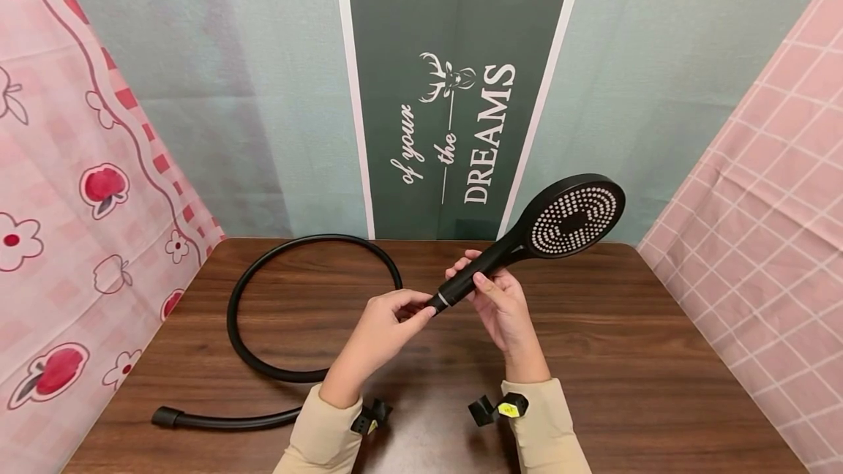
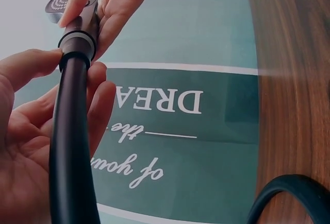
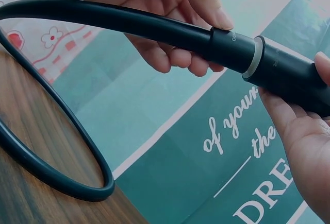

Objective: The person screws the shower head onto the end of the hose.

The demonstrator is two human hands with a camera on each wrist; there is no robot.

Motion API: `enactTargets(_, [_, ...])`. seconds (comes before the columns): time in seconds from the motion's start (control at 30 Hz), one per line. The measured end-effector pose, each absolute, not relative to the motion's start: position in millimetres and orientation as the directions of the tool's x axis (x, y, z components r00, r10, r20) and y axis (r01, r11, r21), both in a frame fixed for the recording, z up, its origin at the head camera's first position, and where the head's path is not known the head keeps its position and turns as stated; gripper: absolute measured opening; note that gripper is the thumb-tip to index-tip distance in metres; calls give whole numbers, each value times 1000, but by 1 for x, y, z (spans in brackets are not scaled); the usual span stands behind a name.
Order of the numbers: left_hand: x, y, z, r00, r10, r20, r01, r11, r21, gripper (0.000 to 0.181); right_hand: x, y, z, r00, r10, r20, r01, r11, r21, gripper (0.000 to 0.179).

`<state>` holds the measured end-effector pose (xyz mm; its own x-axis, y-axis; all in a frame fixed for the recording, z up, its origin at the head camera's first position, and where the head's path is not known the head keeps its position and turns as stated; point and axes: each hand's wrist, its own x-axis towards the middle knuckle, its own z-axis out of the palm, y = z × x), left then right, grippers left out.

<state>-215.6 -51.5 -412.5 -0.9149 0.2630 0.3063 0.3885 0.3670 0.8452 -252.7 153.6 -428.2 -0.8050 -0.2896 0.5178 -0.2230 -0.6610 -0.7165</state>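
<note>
A black handheld shower head [image 1: 571,218], its pale nozzles facing up toward me, is tilted above the table. My right hand [image 1: 506,307] grips its handle [image 3: 294,74] near the lower end, thumb on top. My left hand [image 1: 382,324] pinches the end fitting [image 3: 229,46] of a black shower hose [image 2: 72,136] between thumb and fingers. Fitting and handle meet in line, and a light ring [image 3: 253,58] shows at the joint. From there the hose runs back in a wide loop, partly hidden behind my left hand and sleeve.
The hose's other end fitting [image 1: 166,417] lies on the brown wood-grain table [image 1: 632,357] at the front left. Printed cloth hangs behind the table, with pink patterned cloths [image 1: 777,225] at both sides. Each sleeve carries a small black wrist device [image 1: 500,409].
</note>
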Motion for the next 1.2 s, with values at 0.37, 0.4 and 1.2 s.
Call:
enactTargets(0.37, [-216,-52,-413,-915,266,302,385,357,851,21,-252,153,-428,-807,-281,520,-227,-664,-712,30])
enactTargets(0.4, [-216,-52,-414,-916,270,298,382,359,851,21,-252,153,-428,-806,-281,521,-227,-665,-711,30])
enactTargets(1.2, [-209,-53,-417,-909,265,322,401,345,848,22,-245,149,-431,-800,-269,537,-244,-672,-700,29])
